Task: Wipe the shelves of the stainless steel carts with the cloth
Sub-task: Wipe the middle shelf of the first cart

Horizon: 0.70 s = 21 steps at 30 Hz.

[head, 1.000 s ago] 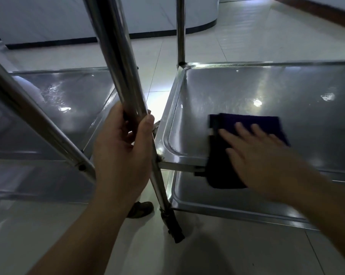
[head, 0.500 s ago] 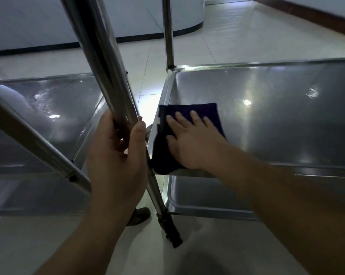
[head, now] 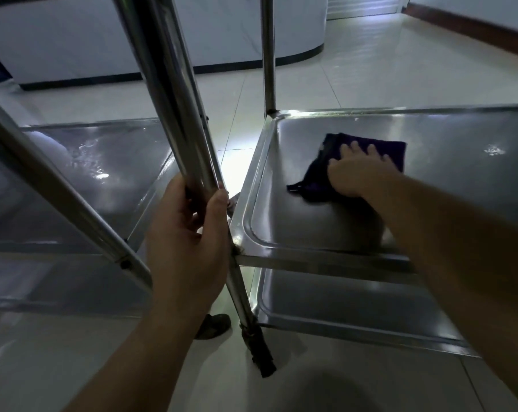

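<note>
**Cloth carried inward across the middle shelf**

Since the earlier frames, the cloth (head: 361,162) has been swept from the near left rim of the shelf (head: 460,185) toward its far left area, and the right hand (head: 355,171) has gone with it.

Nearest the camera, the left hand (head: 189,233) is wrapped round the cart's front upright post (head: 174,93), fingers and thumb curled about the tube, so the cart is judged to be steadied against the push of wiping. Farther in, the right hand is laid flat on the dark cloth, fingers straight and slightly spread, pressing rather than pinching.

The cloth is judged soft, light and limp; one corner trails loose toward the near side. It is best driven under a flat palm, with a pinch at an edge reserved for lifting or refolding. The steel is judged hard, smooth and slippery, so the cloth should glide easily but may bunch at the raised rim and rounded corners.

Below, a lower shelf (head: 355,310) is seen, apparently not yet reached. To the left, a second cart's shelf (head: 97,162) stands just beside, gleaming. Beyond, a pale tiled floor (head: 370,66) and a curved white wall base with a dark skirting are visible; the light is dim.
</note>
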### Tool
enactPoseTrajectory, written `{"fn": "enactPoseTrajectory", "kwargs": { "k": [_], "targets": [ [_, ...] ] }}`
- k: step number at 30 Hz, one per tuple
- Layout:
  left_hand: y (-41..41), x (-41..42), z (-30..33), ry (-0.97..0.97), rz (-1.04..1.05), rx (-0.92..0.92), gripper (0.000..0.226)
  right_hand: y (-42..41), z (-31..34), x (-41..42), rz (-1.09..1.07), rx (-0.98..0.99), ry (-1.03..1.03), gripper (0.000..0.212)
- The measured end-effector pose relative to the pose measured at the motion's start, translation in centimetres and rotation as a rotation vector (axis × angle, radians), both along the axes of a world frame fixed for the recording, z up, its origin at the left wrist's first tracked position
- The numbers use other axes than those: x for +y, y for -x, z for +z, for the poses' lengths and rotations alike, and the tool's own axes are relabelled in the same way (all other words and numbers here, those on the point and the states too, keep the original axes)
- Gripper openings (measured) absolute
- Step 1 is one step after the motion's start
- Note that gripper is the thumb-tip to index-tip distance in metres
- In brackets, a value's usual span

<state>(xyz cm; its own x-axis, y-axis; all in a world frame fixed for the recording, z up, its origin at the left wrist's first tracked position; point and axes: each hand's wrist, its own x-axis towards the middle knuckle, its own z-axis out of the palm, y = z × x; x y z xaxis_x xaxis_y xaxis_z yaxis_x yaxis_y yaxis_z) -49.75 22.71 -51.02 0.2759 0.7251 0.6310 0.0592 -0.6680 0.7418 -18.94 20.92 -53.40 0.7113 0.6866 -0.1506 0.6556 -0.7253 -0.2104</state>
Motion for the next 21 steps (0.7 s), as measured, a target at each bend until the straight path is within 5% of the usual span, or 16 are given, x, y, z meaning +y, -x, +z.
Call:
{"fn": "enactPoseTrajectory", "kwargs": {
  "k": [6, 15, 21],
  "targets": [
    [-0.2, 0.2, -0.3, -0.018, 0.000, -0.011, 0.001, 0.7, 0.1, -0.5, -0.057, -0.008, 0.027, 0.070],
    [-0.2, 0.2, -0.5, -0.052, 0.027, 0.011, 0.010, 16.4, 0.1, 3.0, 0.643, -0.028, -0.077, 0.060],
    [-0.2, 0.7, -0.8, -0.117, 0.046, 0.038, 0.007, 15.5, 0.1, -4.5, 0.550, -0.003, -0.093, 0.061]
  ]
}}
